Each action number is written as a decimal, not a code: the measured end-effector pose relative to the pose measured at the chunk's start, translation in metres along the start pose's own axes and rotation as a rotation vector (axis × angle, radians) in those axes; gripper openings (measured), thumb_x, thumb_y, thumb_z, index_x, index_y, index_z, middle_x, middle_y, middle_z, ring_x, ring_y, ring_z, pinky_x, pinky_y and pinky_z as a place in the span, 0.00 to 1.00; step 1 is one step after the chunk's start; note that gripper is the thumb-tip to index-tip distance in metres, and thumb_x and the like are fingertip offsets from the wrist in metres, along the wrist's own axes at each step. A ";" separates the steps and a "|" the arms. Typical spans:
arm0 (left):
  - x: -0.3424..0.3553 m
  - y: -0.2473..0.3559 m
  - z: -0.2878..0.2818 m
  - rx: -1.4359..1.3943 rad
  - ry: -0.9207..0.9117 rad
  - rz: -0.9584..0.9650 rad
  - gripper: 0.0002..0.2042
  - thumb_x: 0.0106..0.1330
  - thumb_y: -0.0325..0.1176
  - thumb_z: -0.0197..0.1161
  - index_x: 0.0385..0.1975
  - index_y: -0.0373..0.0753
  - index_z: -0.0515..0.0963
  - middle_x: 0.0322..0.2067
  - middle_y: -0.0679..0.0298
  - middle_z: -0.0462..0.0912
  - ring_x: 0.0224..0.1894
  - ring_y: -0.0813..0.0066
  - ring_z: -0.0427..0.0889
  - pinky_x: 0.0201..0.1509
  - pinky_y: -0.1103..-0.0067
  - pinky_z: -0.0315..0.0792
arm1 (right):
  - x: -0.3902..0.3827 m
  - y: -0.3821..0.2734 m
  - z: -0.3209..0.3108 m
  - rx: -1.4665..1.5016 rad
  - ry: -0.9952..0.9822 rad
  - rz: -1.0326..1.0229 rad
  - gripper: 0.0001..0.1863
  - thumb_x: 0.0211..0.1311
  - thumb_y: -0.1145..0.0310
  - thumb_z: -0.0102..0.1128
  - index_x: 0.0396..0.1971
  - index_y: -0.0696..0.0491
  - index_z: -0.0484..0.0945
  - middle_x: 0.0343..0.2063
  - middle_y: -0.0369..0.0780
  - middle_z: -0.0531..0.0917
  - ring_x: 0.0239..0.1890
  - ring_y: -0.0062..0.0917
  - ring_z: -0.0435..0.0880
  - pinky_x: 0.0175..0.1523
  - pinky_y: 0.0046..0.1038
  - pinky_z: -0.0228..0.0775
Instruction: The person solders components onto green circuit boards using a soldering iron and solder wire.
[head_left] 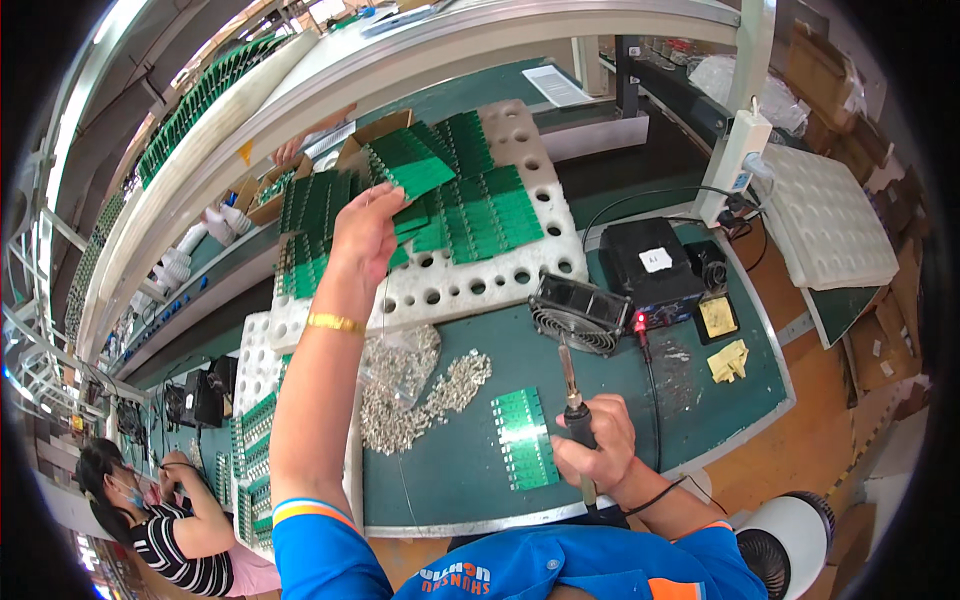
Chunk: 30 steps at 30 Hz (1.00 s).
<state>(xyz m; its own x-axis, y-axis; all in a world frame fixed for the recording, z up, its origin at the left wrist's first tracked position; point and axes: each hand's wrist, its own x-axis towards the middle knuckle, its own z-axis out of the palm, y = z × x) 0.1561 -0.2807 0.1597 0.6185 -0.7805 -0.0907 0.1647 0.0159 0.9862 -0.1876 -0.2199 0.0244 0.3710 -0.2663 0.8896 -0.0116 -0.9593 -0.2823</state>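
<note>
My left hand reaches forward over the foam tray, its fingers closed on the near edge of a green circuit board. A thin solder wire hangs below this hand; how it is held is hidden. More green boards lie on the tray around it. My right hand grips a soldering iron with its tip pointing up and away. Left of that hand, another green circuit board lies flat on the green mat. Small metal parts are heaped between my arms, partly in a clear bag.
A black fan stands beyond the iron, beside a black soldering station. Right of them are a yellow sponge and a crumpled yellow cloth. A power strip hangs on the post. A co-worker sits at the left.
</note>
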 end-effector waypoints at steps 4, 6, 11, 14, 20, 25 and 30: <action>0.072 -0.007 0.029 0.020 0.027 -0.047 0.16 0.64 0.30 0.71 0.50 0.38 0.77 0.32 0.67 0.84 0.14 0.90 0.57 0.14 0.85 0.48 | -0.004 0.007 0.001 0.011 0.012 0.026 0.21 0.39 0.75 0.72 0.39 0.43 0.82 0.35 0.39 0.80 0.38 0.35 0.81 0.37 0.37 0.75; 0.098 -0.017 0.049 0.043 0.018 -0.046 0.15 0.63 0.30 0.71 0.49 0.39 0.78 0.31 0.67 0.84 0.14 0.89 0.57 0.14 0.85 0.48 | -0.004 0.010 -0.001 0.008 0.002 0.044 0.21 0.39 0.75 0.72 0.39 0.44 0.82 0.35 0.39 0.80 0.37 0.35 0.80 0.37 0.36 0.75; 0.138 -0.037 0.073 0.236 0.084 -0.117 0.13 0.65 0.32 0.71 0.48 0.44 0.82 0.31 0.67 0.86 0.13 0.88 0.55 0.15 0.84 0.48 | -0.008 0.014 0.000 0.060 -0.037 0.086 0.21 0.40 0.74 0.73 0.39 0.45 0.82 0.34 0.39 0.80 0.36 0.35 0.81 0.37 0.35 0.75; 0.155 -0.051 0.078 0.453 0.178 0.007 0.13 0.62 0.34 0.73 0.46 0.44 0.84 0.31 0.67 0.87 0.15 0.83 0.66 0.16 0.80 0.58 | -0.007 0.015 0.001 0.092 -0.051 0.123 0.22 0.39 0.74 0.74 0.40 0.45 0.82 0.34 0.39 0.80 0.36 0.35 0.81 0.37 0.35 0.74; 0.150 -0.065 0.082 0.810 0.338 0.142 0.14 0.58 0.33 0.73 0.44 0.43 0.85 0.37 0.64 0.88 0.37 0.73 0.83 0.38 0.77 0.75 | -0.008 0.014 -0.003 0.097 -0.066 0.159 0.22 0.38 0.75 0.74 0.39 0.46 0.81 0.34 0.39 0.80 0.36 0.35 0.81 0.36 0.35 0.74; 0.122 -0.061 0.069 0.513 0.320 0.230 0.16 0.59 0.33 0.72 0.47 0.40 0.83 0.34 0.66 0.83 0.31 0.79 0.76 0.32 0.79 0.69 | -0.010 0.014 -0.002 0.104 -0.063 0.140 0.22 0.38 0.76 0.73 0.39 0.46 0.81 0.35 0.39 0.80 0.35 0.35 0.81 0.34 0.34 0.73; 0.023 -0.031 0.041 -0.132 -0.019 -0.131 0.17 0.65 0.29 0.63 0.53 0.36 0.77 0.33 0.65 0.79 0.26 0.81 0.71 0.27 0.82 0.66 | -0.011 0.016 0.002 0.136 -0.018 0.099 0.24 0.39 0.77 0.70 0.42 0.47 0.79 0.34 0.41 0.81 0.32 0.37 0.80 0.32 0.35 0.72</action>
<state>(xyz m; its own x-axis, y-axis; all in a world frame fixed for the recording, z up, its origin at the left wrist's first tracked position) 0.1335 -0.3246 0.1325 0.5708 -0.7929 -0.2133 0.3429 -0.0058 0.9393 -0.1903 -0.2317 0.0095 0.3909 -0.3561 0.8488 0.0764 -0.9064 -0.4154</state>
